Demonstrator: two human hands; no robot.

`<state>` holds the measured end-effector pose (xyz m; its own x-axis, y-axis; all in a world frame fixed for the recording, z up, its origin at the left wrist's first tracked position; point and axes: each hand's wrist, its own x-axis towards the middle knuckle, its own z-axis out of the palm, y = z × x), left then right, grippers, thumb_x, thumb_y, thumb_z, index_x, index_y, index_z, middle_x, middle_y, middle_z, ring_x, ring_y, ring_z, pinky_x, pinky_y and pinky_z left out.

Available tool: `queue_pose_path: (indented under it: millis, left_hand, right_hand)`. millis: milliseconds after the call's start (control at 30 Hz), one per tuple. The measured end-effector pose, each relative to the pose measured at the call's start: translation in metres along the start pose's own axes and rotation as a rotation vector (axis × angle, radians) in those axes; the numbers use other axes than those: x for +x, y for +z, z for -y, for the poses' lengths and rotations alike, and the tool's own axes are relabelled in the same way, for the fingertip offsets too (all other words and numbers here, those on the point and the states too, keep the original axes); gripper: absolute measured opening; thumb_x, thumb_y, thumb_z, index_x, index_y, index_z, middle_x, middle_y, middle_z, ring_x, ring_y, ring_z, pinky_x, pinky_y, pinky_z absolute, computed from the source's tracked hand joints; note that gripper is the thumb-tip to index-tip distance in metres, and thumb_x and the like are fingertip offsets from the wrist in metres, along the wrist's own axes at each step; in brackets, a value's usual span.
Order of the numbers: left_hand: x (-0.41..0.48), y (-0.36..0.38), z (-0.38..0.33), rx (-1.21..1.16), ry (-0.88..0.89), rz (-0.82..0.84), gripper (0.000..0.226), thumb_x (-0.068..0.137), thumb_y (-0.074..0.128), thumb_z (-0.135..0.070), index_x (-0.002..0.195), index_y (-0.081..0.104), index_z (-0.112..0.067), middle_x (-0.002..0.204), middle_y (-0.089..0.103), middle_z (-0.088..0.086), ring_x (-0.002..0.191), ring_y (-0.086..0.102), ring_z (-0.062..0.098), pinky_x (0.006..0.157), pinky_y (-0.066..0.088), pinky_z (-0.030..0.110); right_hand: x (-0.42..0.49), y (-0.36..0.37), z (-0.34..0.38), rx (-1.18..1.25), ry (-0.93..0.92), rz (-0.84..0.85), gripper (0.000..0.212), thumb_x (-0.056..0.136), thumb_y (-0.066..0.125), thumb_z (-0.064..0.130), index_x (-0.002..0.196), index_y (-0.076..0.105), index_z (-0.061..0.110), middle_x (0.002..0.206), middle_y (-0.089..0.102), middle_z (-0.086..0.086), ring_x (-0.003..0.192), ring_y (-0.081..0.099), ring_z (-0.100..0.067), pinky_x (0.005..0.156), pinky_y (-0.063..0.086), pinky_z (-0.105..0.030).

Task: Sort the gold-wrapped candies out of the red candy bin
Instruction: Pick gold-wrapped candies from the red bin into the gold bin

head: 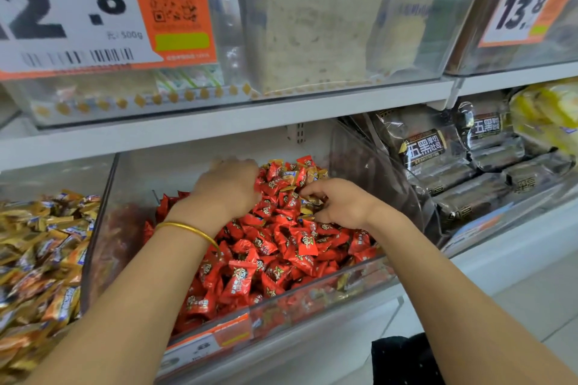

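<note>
**Prices and a bread label**

The large white-and-orange price tag [78,9] on the upper left bin reads "2.8", cut off at the left edge, with "500g" beneath, a QR code and a barcode. The smaller price tag [525,3] at upper right reads "13.8". The dark bread packages [425,148] carry "五黑厚切吐司".

White metal shop shelving [219,125], slotted upright [297,133] at the back, clear plastic bins [406,40] on the upper shelf, orange-and-white price tags [93,9] on their fronts, dark wrapped toast packs [428,150] to the right, yellow packs [550,109] beyond, pale tiled floor [538,300], even light
</note>
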<state>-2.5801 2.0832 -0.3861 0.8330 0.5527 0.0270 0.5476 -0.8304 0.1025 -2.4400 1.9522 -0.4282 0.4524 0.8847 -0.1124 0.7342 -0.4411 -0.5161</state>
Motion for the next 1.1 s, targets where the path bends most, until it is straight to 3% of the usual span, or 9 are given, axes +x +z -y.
queue_pose_path:
  millis: [67, 200, 333, 433, 633, 767, 833, 933, 1100]
  left_hand:
    - [0.001, 0.005, -0.011, -0.100, 0.146, -0.115, 0.038, 0.088, 0.058, -0.027, 0.125, 0.053, -0.021, 0.128, 0.048, 0.005, 0.123, 0.039, 0.025, 0.104, 0.034, 0.036]
    - [-0.003, 0.018, -0.028, -0.282, 0.329, 0.096, 0.033, 0.088, 0.061, -0.017, 0.120, 0.056, -0.021, 0.121, 0.056, -0.002, 0.113, 0.050, 0.014, 0.096, 0.041, 0.030]
    - [-0.001, 0.018, -0.016, -0.259, 0.271, 0.153, 0.018, 0.087, 0.063, -0.016, 0.105, 0.064, -0.018, 0.096, 0.062, -0.006, 0.096, 0.059, 0.011, 0.084, 0.047, 0.026]
    - [-0.002, 0.013, -0.005, -0.284, 0.209, 0.141, 0.013, 0.088, 0.060, -0.011, 0.097, 0.066, -0.018, 0.085, 0.060, -0.006, 0.085, 0.058, 0.011, 0.079, 0.048, 0.025]
    - [-0.011, 0.003, 0.018, -0.378, 0.109, 0.133, 0.022, 0.089, 0.049, 0.003, 0.087, 0.055, -0.018, 0.093, 0.058, 0.003, 0.093, 0.057, 0.023, 0.080, 0.048, 0.032]
    - [-0.015, 0.002, 0.028, -0.329, 0.088, 0.138, 0.030, 0.091, 0.043, 0.005, 0.086, 0.060, -0.020, 0.084, 0.049, -0.011, 0.083, 0.047, 0.012, 0.061, 0.037, 0.014]
    - [-0.016, 0.002, 0.027, -0.332, 0.102, 0.155, 0.021, 0.094, 0.049, -0.009, 0.102, 0.065, -0.021, 0.101, 0.054, -0.007, 0.094, 0.052, 0.012, 0.076, 0.043, 0.019]
    - [-0.018, 0.004, 0.025, -0.193, 0.127, 0.296, 0.036, 0.091, 0.058, -0.025, 0.126, 0.055, -0.032, 0.122, 0.042, -0.001, 0.117, 0.044, 0.019, 0.101, 0.037, 0.031]
    - [-0.022, -0.002, 0.027, -0.195, 0.139, 0.354, 0.031, 0.087, 0.057, -0.005, 0.106, 0.066, -0.027, 0.131, 0.049, 0.000, 0.121, 0.045, 0.018, 0.103, 0.037, 0.029]
  right_hand:
    - [-0.001, 0.001, 0.000, 0.039, -0.007, -0.058, 0.050, 0.081, 0.069, 0.005, 0.128, 0.055, 0.018, 0.116, 0.055, 0.000, 0.110, 0.051, -0.016, 0.086, 0.036, -0.018]
    - [-0.005, -0.001, 0.001, 0.090, -0.063, -0.110, 0.017, 0.084, 0.068, 0.011, 0.100, 0.065, 0.007, 0.069, 0.042, 0.007, 0.068, 0.043, -0.011, 0.063, 0.035, -0.023]
    - [-0.009, -0.002, 0.007, 0.142, -0.101, -0.094, 0.022, 0.087, 0.063, 0.007, 0.108, 0.067, 0.013, 0.073, 0.050, 0.005, 0.065, 0.045, -0.008, 0.064, 0.039, -0.017]
    - [-0.011, -0.003, 0.015, 0.184, -0.116, -0.004, 0.036, 0.084, 0.057, 0.000, 0.116, 0.063, 0.015, 0.103, 0.057, 0.004, 0.072, 0.050, 0.002, 0.064, 0.040, -0.007]
    - [-0.004, 0.002, 0.022, 0.012, -0.115, 0.093, 0.045, 0.084, 0.065, 0.013, 0.127, 0.056, 0.022, 0.134, 0.050, 0.002, 0.115, 0.048, -0.013, 0.100, 0.038, -0.026]
    - [0.003, 0.010, 0.026, -0.156, -0.150, 0.036, 0.038, 0.086, 0.065, 0.014, 0.124, 0.058, 0.016, 0.131, 0.053, -0.004, 0.121, 0.047, -0.021, 0.102, 0.038, -0.034]
    - [0.003, 0.009, 0.026, -0.085, -0.154, -0.021, 0.029, 0.086, 0.066, 0.015, 0.115, 0.064, 0.012, 0.119, 0.061, -0.004, 0.109, 0.055, -0.019, 0.095, 0.042, -0.031]
    - [0.000, 0.002, 0.024, 0.148, -0.116, -0.130, 0.019, 0.086, 0.066, 0.010, 0.105, 0.067, 0.009, 0.088, 0.062, -0.001, 0.071, 0.057, -0.011, 0.068, 0.047, -0.020]
    - [-0.006, -0.003, 0.024, 0.453, -0.020, -0.101, 0.008, 0.093, 0.055, 0.008, 0.097, 0.055, 0.014, 0.077, 0.058, -0.002, 0.064, 0.054, -0.016, 0.058, 0.046, -0.029]
